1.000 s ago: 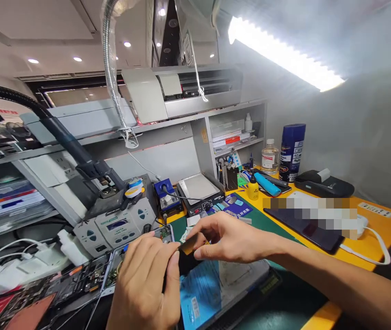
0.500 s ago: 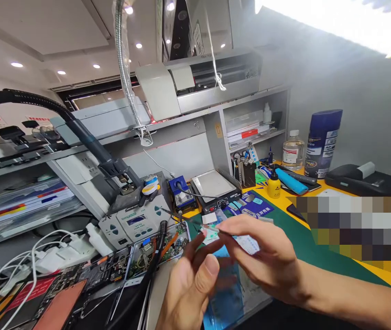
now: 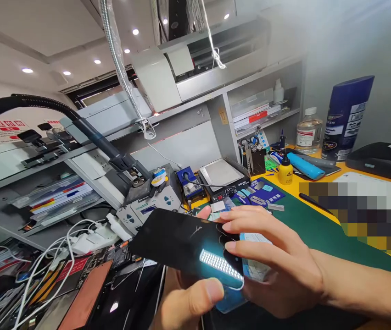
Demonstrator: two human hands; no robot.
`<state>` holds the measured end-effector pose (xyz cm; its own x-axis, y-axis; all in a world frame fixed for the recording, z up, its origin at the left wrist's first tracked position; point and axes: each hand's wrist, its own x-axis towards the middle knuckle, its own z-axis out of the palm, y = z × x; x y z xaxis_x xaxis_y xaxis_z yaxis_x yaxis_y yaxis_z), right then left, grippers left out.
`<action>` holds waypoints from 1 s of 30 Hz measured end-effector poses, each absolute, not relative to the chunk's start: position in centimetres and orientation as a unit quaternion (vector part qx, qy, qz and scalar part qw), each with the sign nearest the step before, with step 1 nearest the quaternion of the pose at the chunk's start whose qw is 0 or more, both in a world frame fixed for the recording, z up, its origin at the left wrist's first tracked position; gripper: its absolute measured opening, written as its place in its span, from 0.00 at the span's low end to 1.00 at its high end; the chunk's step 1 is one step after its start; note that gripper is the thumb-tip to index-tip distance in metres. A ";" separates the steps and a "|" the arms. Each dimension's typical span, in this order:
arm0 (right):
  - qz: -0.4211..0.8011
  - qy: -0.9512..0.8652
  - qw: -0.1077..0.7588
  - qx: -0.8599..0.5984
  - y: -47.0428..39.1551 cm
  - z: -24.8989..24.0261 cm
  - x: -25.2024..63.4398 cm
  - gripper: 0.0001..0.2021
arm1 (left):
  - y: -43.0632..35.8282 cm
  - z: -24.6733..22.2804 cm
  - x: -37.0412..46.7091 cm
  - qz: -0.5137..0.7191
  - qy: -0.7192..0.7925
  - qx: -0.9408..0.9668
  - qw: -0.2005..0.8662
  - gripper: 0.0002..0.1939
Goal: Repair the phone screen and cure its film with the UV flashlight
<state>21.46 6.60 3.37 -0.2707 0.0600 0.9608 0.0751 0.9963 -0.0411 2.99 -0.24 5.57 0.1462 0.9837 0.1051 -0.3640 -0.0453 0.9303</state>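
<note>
A thin, glossy black phone screen [image 3: 178,238] is tilted in front of me, with the lamp's dotted reflection near its right end. Light marks show on its upper surface; I cannot tell whether they are cracks or smears. My left hand [image 3: 192,305] grips it from below, its thumb along the near edge and a fingertip showing past the far edge. On the right end lie the spread fingers of my right hand [image 3: 278,256], whose thumb is hidden. A blue film or pouch [image 3: 231,300] shows below the screen, over the green mat [image 3: 305,238].
Behind the hands stand a grey rework station [image 3: 161,201], a small blue soldering unit [image 3: 188,183] and a flat heating plate [image 3: 223,176]. A yellow bottle [image 3: 285,172] is at the right. Phone parts [image 3: 88,293] and white cables [image 3: 75,247] crowd the left side.
The phone screen, seen nearly edge-on before, has turned so its glossy face shows. My right fingers have moved from a pinch at its edge onto its right end. The view has shifted slightly.
</note>
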 end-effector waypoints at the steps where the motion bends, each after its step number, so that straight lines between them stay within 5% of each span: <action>1: -0.001 -0.792 0.609 -0.041 6.4 3.4 21.5 0.21 | -0.4 5.8 2.8 0.556 0.337 0.467 0.599 0.21; 7: 0.008 -0.778 0.627 -0.050 5.5 3.1 21.1 0.23 | -1.6 7.7 1.6 0.539 0.356 0.508 0.570 0.48; 14: -0.005 -0.792 0.608 -0.055 5.5 3.1 21.2 0.20 | -1.6 8.5 2.0 0.547 0.325 0.539 0.552 0.33; 30: 0.002 -0.794 0.606 -0.045 5.2 3.4 21.4 0.18 | -1.8 7.9 2.2 0.557 0.349 0.513 0.552 0.34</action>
<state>21.36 5.18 3.38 -0.2610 0.0741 0.9625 0.0686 0.9960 -0.0581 2.23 -1.76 7.88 0.1356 0.9728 0.1877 -0.2567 -0.1485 0.9550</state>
